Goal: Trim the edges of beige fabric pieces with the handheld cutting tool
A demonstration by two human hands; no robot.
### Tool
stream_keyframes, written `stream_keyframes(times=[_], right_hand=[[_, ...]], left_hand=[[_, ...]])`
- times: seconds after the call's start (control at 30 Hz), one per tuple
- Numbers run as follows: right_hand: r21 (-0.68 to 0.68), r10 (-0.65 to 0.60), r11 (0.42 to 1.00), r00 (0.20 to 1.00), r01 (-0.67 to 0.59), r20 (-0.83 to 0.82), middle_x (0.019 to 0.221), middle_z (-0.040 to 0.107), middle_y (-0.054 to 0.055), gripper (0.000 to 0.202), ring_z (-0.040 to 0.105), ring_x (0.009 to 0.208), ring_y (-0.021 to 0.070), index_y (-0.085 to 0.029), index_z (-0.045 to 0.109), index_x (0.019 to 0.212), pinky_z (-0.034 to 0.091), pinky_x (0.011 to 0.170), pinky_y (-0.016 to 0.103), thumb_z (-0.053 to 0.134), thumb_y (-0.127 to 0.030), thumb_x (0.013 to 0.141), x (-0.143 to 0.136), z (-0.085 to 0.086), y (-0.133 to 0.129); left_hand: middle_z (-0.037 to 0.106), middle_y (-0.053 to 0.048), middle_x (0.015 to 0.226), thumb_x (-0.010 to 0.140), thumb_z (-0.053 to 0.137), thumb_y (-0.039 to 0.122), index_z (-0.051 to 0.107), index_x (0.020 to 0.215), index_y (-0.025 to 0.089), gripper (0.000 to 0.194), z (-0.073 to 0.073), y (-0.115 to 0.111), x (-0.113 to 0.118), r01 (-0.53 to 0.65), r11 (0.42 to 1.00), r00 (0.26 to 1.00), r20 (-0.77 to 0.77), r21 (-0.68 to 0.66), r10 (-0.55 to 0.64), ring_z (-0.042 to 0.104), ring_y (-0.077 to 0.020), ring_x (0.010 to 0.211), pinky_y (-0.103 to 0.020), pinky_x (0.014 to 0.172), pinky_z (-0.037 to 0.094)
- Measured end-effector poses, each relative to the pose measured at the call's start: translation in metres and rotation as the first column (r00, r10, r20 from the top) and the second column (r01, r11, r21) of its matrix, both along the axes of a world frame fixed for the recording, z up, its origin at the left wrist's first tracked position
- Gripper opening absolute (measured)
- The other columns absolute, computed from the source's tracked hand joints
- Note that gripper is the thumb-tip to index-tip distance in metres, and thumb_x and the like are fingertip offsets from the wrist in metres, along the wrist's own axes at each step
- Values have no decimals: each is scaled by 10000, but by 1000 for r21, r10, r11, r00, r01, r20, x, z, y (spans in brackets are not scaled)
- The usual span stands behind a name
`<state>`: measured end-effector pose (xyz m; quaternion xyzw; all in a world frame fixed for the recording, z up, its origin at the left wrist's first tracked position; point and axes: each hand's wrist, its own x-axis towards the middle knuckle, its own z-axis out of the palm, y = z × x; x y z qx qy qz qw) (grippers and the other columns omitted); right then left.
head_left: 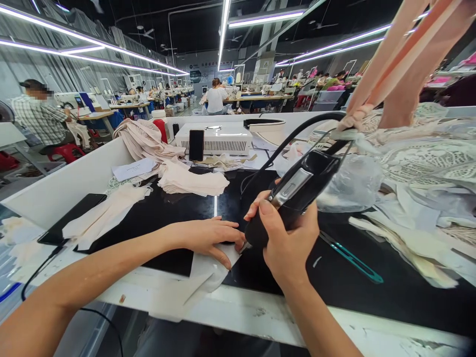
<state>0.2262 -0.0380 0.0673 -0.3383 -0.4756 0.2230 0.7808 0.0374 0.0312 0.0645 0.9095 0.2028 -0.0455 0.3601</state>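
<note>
My right hand (288, 238) is wrapped round a black corded hand tool (297, 186) with a silver metal plate on its side. The tool is tilted, its lower end close to my left fingertips. A cord leaves its top, where pink fabric strips (386, 64) are tied and run up out of view. My left hand (210, 238) lies palm down, thumb apart from the fingers, on a pale fabric piece (208, 272) at the table's front edge. The fabric hangs over that edge. Whether the tool touches the fabric I cannot tell.
Thread snips (351, 258) with a teal handle lie to the right. Cream fabric pieces (193, 181) are stacked ahead, and a phone (196, 145) leans on a white box (215, 139). Lace pieces (416, 158) and a plastic bag (349, 186) crowd the right. Co-workers sit beyond.
</note>
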Motion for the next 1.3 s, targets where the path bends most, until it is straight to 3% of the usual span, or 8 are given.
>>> stream_keyframes(times=[0.2, 0.4, 0.6, 0.93, 1.13, 1.3], right_hand=[[-13, -3, 1000, 1000, 4, 11, 866, 796, -49, 321, 718, 640, 179, -309, 779, 1072, 662, 614, 337, 1030, -463, 945, 0, 3, -2], [5, -17, 1000, 999, 17, -47, 874, 779, -51, 327, 682, 628, 159, -309, 756, 1033, 647, 593, 315, 1041, -432, 931, 5, 7, 1], [-11, -30, 999, 1000, 30, 1, 892, 794, -29, 349, 721, 633, 193, -323, 742, 1067, 696, 581, 356, 1026, -500, 969, 4, 2, 2], [-4, -29, 1000, 1000, 29, -11, 891, 797, -54, 295, 705, 627, 173, -323, 735, 1080, 651, 580, 331, 995, -376, 951, 2, 2, 1], [-13, -2, 1000, 999, 1, -42, 900, 797, -35, 331, 689, 632, 175, -320, 729, 1059, 648, 561, 332, 1014, -451, 956, 0, 3, -3], [-32, 48, 998, 997, -50, -61, 907, 805, -54, 322, 696, 638, 159, -314, 764, 1079, 647, 567, 311, 1030, -423, 934, -4, 3, -12]], left_hand=[[756, -131, 1681, 1222, 849, 589, 766, 1306, 266, 344, 1, -1, 0, -7, 1000, 1000, 16, -10, 7, 590, -425, 1763, -813, 1564, 181], [812, -130, 1600, 1207, 852, 634, 756, 1267, 272, 379, -1, 1, -1, -4, 999, 1000, 21, -51, 5, 339, -423, 1941, -801, 1575, 134], [827, -146, 1597, 1215, 846, 643, 764, 1285, 267, 391, -1, 0, -1, -3, 999, 1000, 27, -34, 4, 450, -420, 1880, -826, 1559, 157], [819, -154, 1625, 1216, 842, 671, 767, 1314, 259, 430, -1, 0, -2, -5, 999, 1000, 27, -41, 6, 387, -427, 1918, -825, 1560, 148], [792, -149, 1650, 1215, 856, 623, 742, 1285, 262, 386, -3, 3, 0, 6, 999, 999, 36, -50, -4, 354, -447, 1930, -858, 1558, 140], [804, -120, 1573, 1187, 890, 620, 764, 1266, 266, 384, -5, 4, 2, 4, 1000, 999, 46, -28, -2, 542, -455, 1773, -802, 1556, 220]])
